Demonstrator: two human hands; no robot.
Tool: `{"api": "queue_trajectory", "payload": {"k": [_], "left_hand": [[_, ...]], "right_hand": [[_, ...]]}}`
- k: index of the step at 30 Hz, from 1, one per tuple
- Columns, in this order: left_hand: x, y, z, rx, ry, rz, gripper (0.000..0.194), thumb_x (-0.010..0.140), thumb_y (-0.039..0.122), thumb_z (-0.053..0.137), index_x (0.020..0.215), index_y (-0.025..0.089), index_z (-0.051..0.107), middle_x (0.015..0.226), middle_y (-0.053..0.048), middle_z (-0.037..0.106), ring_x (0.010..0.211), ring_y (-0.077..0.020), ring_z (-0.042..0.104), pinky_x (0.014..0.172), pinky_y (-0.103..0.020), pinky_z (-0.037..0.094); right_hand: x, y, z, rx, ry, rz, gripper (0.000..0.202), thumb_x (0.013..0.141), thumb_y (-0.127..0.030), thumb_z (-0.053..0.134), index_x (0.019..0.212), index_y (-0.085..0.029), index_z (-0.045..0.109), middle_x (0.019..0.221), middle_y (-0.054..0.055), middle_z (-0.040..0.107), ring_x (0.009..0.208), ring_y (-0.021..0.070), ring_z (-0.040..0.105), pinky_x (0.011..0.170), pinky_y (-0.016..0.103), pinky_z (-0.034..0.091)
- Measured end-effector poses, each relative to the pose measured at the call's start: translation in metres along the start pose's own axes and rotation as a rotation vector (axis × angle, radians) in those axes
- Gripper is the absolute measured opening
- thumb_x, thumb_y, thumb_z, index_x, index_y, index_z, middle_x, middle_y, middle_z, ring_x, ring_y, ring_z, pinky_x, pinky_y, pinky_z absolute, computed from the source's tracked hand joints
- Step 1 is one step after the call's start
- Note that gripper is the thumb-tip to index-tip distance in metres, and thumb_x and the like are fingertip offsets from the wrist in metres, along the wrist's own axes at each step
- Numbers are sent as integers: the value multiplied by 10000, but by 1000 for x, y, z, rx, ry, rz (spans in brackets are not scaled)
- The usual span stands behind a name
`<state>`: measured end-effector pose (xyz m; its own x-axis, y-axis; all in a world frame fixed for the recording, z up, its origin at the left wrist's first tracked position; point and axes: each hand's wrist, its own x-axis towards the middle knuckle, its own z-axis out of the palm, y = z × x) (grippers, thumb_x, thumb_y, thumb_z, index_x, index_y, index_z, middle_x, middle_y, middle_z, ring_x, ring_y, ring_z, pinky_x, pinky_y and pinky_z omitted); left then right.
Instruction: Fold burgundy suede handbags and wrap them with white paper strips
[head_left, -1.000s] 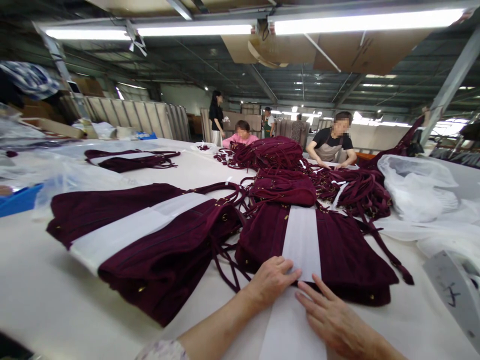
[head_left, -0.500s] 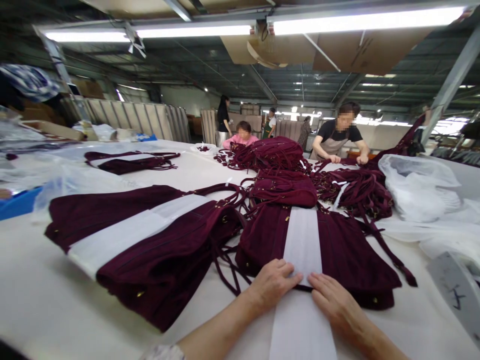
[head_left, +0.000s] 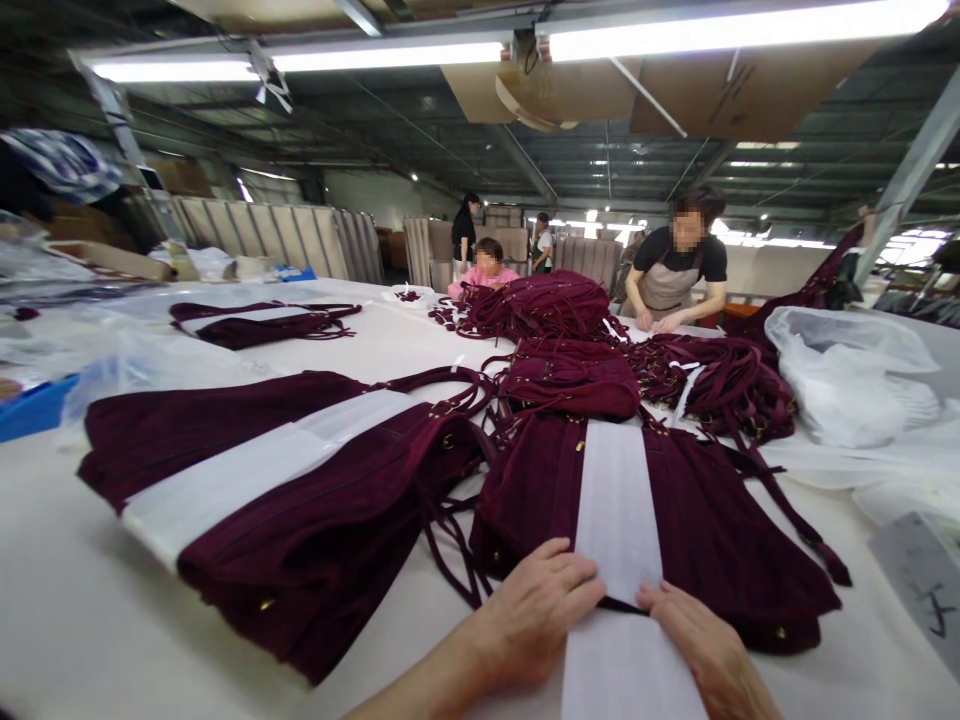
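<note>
Long bright tube lights [head_left: 735, 32] hang above a white table [head_left: 60, 540].

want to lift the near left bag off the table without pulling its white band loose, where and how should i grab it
Probably by the handles, from the right: they arch out from the bag's far right end, away from the white band around its soft, spread body.
</note>
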<state>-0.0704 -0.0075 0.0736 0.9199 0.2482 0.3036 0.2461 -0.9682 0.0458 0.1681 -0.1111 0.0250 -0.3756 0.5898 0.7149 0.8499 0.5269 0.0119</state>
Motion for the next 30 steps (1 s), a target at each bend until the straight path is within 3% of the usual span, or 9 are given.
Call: {"api": "queue_trajectory", "payload": {"k": [5, 9, 13, 18, 22, 24, 26, 28, 30], "left_hand": [[-5, 0, 17, -55, 61, 35, 65, 852, 224, 511, 802, 184, 499, 882, -25, 567, 846, -139, 525, 1006, -338, 335], [-3, -1, 32, -30, 145, 29, 190, 899, 136, 393, 720, 174, 443, 785, -8, 554, 782, -125, 513, 940, -339, 347], [-3, 0, 32, -10, 189, 26, 243, 931, 145, 354, 708, 169, 448, 729, -15, 541, 778, -142, 497, 852, -360, 342], [0, 7, 36, -39, 266, -125, 254, 930, 203, 412, 688, 167, 480, 692, -24, 548, 743, -162, 477, 741, -357, 327], [7, 16, 34, -72, 306, -327, 177, 883, 248, 550, 727, 169, 525, 739, -30, 595, 787, -191, 488, 766, -377, 325], [13, 20, 30, -62, 276, -398, 187, 862, 228, 580, 697, 171, 511, 712, -25, 590, 758, -189, 483, 740, -369, 321], [18, 21, 25, -45, 225, -466, 198, 848, 228, 599, 685, 176, 499, 696, -21, 583, 737, -190, 481, 708, -355, 311], [24, 22, 22, -28, 164, -538, 180, 838, 239, 613, 710, 182, 499, 707, -18, 581, 735, -194, 487, 691, -343, 305], [28, 22, 21, -21, 120, -608, 135, 824, 237, 622, 777, 189, 505, 752, -17, 588, 744, -198, 500, 698, -338, 311]], "right_hand": [[-18, 1, 4, 30, -36, 71, 315, 921, -169, 397, 1176, -152, 580, 1089, 81, 702, 1045, 206, 653, 938, 275, 517], [-24, 9, 3, 42, -48, -5, 324, 906, -145, 400, 1150, -162, 613, 1075, 66, 709, 1016, 190, 666, 929, 252, 516], [-27, 11, 2, 55, -42, 3, 310, 919, -200, 397, 1115, -172, 636, 1026, 60, 723, 932, 184, 695, 876, 232, 535], [-25, 1, 7, 180, -168, 400, 357, 978, -333, 326, 887, -213, 650, 728, 33, 711, 637, 162, 689, 596, 187, 546], [-15, -8, 12, 160, -128, 712, 368, 962, -486, 358, 825, -219, 571, 558, 16, 635, 485, 184, 630, 478, 228, 483], [-8, -10, 12, 153, -129, 804, 371, 949, -523, 364, 906, -210, 558, 550, 7, 630, 492, 201, 638, 456, 241, 461], [0, -11, 9, 164, -137, 846, 421, 948, -510, 373, 1150, -171, 522, 615, 9, 665, 571, 215, 674, 475, 246, 464], [8, -12, 4, 165, -143, 865, 582, 954, -472, 380, 1419, -130, 306, 626, -12, 666, 589, 208, 679, 490, 242, 466], [16, -13, 0, 143, -148, 857, 702, 953, -451, 392, 1500, -106, 121, 542, -55, 603, 490, 188, 633, 466, 237, 445]]}}
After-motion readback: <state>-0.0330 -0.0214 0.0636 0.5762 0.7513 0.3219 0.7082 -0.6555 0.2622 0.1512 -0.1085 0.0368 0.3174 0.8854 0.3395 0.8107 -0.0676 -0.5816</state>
